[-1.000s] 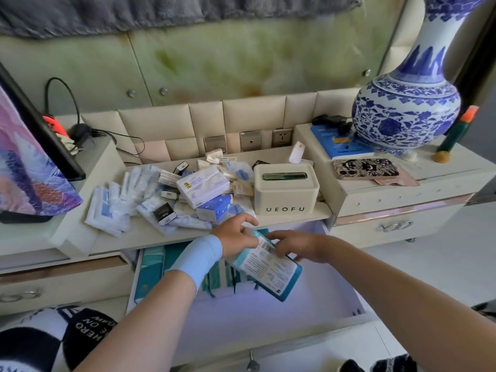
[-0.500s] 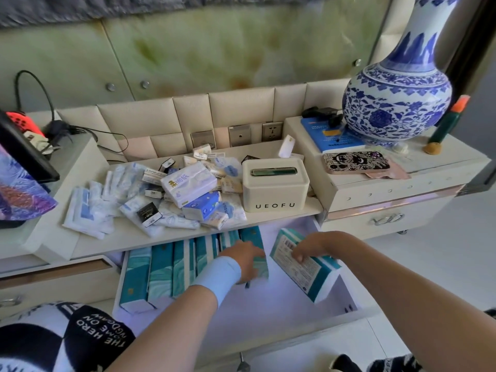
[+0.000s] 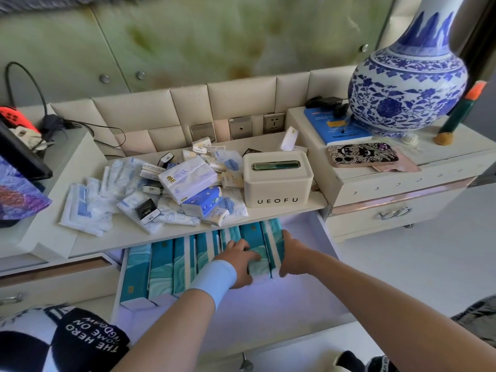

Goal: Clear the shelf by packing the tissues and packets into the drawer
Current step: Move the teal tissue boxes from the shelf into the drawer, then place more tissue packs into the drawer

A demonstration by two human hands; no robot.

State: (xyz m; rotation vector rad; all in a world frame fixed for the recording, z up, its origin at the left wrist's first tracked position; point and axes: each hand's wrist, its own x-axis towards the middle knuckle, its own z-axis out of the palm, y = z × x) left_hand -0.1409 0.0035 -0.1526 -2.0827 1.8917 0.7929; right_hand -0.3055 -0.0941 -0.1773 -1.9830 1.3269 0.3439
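Observation:
A row of several teal tissue packs (image 3: pixel 161 267) stands on edge in the left half of the open drawer (image 3: pixel 295 299). My left hand (image 3: pixel 239 260), with a light blue wristband, lies curled over the tops of the right-hand packs. My right hand (image 3: pixel 294 253) grips the outer side of the rightmost teal pack (image 3: pixel 273 230) and holds it against the row. On the shelf (image 3: pixel 128 238) above lies a loose pile of small tissue packs and packets (image 3: pixel 188 181), white and blue.
A cream tissue box (image 3: pixel 277 183) marked UEOFU stands on the shelf's right end. The raised cabinet at right carries a blue-and-white vase (image 3: pixel 408 84), a phone (image 3: pixel 362 154) and a blue book (image 3: pixel 330 127). A screen (image 3: pixel 16 157) and cables sit at left.
My right hand has carried the teal pack down from above the drawer and set it on edge at the row's right end. My left hand has shifted right onto the neighbouring packs.

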